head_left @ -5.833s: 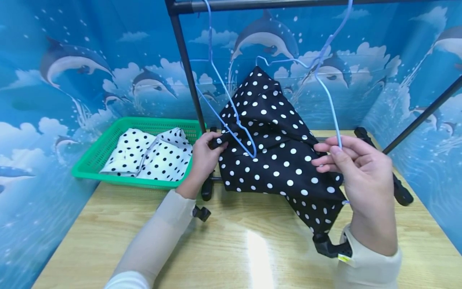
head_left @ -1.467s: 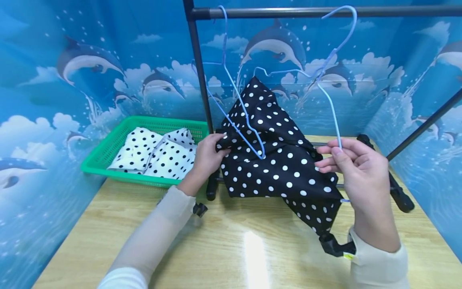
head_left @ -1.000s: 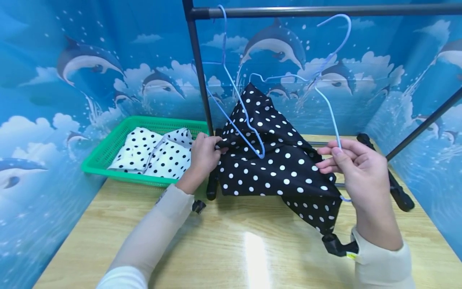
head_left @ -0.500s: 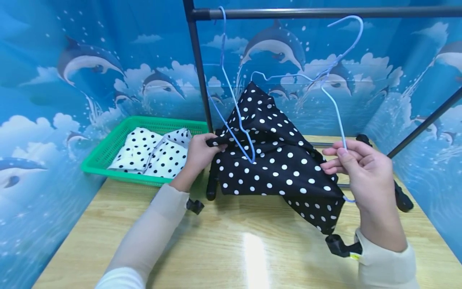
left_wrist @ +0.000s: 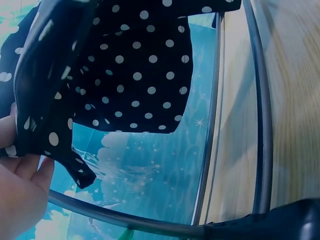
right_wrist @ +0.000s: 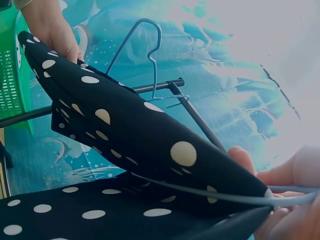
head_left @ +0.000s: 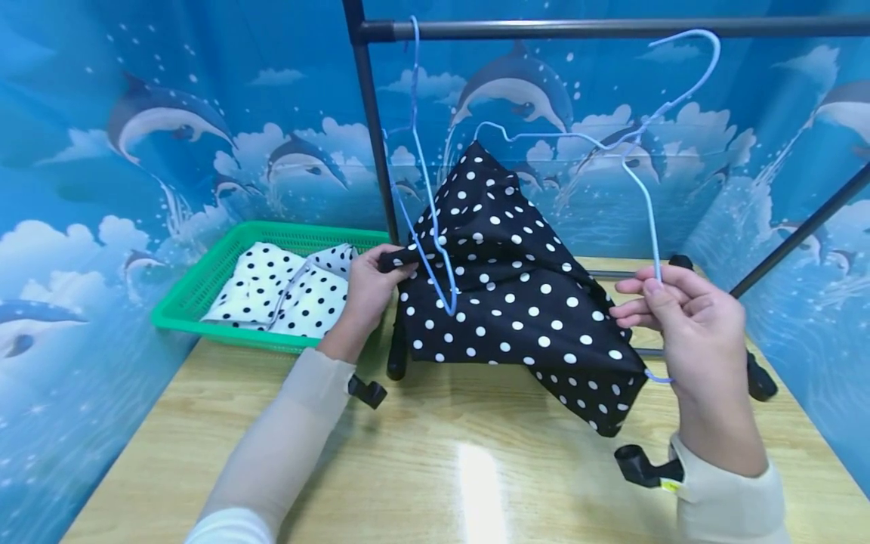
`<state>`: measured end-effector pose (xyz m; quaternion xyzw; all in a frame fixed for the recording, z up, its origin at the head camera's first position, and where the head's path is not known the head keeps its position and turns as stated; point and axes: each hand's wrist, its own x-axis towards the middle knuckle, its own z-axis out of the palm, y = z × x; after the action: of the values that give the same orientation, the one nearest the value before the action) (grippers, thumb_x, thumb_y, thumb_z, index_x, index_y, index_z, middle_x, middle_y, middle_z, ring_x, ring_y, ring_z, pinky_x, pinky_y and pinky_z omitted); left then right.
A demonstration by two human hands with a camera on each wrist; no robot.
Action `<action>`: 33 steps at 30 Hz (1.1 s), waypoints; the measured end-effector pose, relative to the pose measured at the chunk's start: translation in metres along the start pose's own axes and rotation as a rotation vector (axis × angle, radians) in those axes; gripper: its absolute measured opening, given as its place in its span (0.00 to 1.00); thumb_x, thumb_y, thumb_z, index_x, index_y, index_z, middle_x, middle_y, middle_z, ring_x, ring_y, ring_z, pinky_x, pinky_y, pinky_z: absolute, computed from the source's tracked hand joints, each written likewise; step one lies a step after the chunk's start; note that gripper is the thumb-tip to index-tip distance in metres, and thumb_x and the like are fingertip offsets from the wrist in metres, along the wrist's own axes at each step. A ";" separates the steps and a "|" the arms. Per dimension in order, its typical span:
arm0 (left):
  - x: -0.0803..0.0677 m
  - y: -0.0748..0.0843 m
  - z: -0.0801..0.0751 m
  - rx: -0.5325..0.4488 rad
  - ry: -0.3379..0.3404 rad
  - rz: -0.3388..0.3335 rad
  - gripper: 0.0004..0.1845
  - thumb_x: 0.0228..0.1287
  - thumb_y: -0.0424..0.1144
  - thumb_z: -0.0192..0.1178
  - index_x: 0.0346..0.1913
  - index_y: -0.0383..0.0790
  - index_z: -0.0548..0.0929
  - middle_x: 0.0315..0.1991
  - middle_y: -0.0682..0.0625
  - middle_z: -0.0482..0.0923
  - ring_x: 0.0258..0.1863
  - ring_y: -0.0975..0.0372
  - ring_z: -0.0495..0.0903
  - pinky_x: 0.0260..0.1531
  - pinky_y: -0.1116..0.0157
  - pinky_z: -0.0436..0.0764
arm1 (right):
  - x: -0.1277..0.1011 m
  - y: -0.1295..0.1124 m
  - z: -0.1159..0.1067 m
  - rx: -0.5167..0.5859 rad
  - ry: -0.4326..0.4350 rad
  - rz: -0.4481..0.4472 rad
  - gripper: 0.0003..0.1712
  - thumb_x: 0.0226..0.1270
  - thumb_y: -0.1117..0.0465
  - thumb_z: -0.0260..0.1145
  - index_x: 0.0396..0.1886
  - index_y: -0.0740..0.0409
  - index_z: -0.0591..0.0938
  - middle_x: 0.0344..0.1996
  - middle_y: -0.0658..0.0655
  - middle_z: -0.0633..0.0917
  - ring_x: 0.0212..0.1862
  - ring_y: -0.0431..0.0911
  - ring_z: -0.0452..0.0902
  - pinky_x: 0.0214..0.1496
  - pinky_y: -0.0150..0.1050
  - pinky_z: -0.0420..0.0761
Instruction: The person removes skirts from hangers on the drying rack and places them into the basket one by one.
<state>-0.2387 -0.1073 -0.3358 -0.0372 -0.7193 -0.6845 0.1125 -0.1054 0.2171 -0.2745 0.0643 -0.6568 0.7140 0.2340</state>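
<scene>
My left hand [head_left: 367, 298] pinches the left edge of a black cloth garment with white polka dots [head_left: 519, 302]; its exact kind does not show. A pale blue wire hanger [head_left: 653, 234] runs into the garment, its far shoulder end poking up at the cloth's top corner. Thumb and fingers of my right hand [head_left: 703, 332] pinch that hanger's near side, its hook tilted right in front of the rack's bar. In the right wrist view, the wire passes along the dotted fabric [right_wrist: 182, 152] toward my fingers. The left wrist view shows the cloth [left_wrist: 145, 75] bunched at my left fingers.
A second blue hanger [head_left: 414, 83] hangs from the black rack's bar [head_left: 544, 29] and overlaps the garment. At left stands a green basket [head_left: 231, 335] holding folded white cloth with black dots [head_left: 306, 302]. Black rack feet [head_left: 761, 378] rest on the wooden table [head_left: 408, 468].
My left hand has shifted a little left with the cloth's edge. My right hand has moved slightly right, and its hanger's hook has dropped and tipped right. The second hanger has swung left.
</scene>
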 end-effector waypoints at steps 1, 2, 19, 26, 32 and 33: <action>0.001 0.000 -0.001 0.009 -0.015 0.009 0.07 0.59 0.26 0.66 0.41 0.31 0.83 0.41 0.43 0.85 0.42 0.59 0.82 0.47 0.64 0.80 | 0.000 0.000 0.000 0.015 0.003 0.003 0.12 0.69 0.63 0.61 0.44 0.71 0.79 0.33 0.59 0.87 0.27 0.45 0.85 0.34 0.33 0.83; 0.001 0.000 -0.002 0.017 -0.032 0.018 0.08 0.59 0.25 0.65 0.41 0.30 0.83 0.42 0.42 0.84 0.43 0.58 0.81 0.47 0.63 0.80 | 0.000 0.001 0.000 0.037 0.004 0.005 0.12 0.69 0.64 0.62 0.44 0.71 0.79 0.33 0.59 0.87 0.27 0.45 0.85 0.35 0.34 0.83; 0.000 0.007 -0.003 0.243 -0.029 0.156 0.11 0.62 0.25 0.62 0.47 0.35 0.84 0.47 0.44 0.84 0.48 0.56 0.81 0.49 0.62 0.81 | 0.005 0.014 -0.004 0.019 -0.244 0.060 0.07 0.75 0.65 0.54 0.42 0.66 0.70 0.33 0.56 0.87 0.28 0.45 0.86 0.34 0.33 0.84; 0.002 0.009 -0.002 0.259 0.013 0.171 0.10 0.61 0.25 0.63 0.46 0.35 0.85 0.46 0.44 0.84 0.47 0.56 0.82 0.46 0.62 0.81 | 0.008 0.019 -0.002 0.075 -0.230 0.121 0.12 0.72 0.65 0.58 0.49 0.68 0.72 0.34 0.57 0.87 0.31 0.45 0.87 0.37 0.34 0.83; 0.004 0.008 -0.002 0.276 0.010 0.174 0.10 0.62 0.26 0.63 0.46 0.35 0.85 0.47 0.44 0.84 0.47 0.56 0.82 0.46 0.63 0.81 | 0.011 0.022 -0.001 0.216 -0.208 0.144 0.15 0.71 0.64 0.59 0.52 0.69 0.77 0.34 0.59 0.87 0.33 0.46 0.87 0.39 0.34 0.83; 0.004 0.008 -0.002 0.275 0.009 0.172 0.10 0.62 0.26 0.63 0.46 0.35 0.85 0.47 0.44 0.84 0.47 0.56 0.82 0.46 0.62 0.81 | 0.011 0.023 -0.001 0.230 -0.210 0.143 0.13 0.71 0.65 0.59 0.50 0.69 0.78 0.33 0.59 0.87 0.33 0.47 0.87 0.39 0.34 0.83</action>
<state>-0.2410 -0.1093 -0.3269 -0.0799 -0.7999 -0.5675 0.1779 -0.1242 0.2199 -0.2910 0.1179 -0.5945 0.7885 0.1040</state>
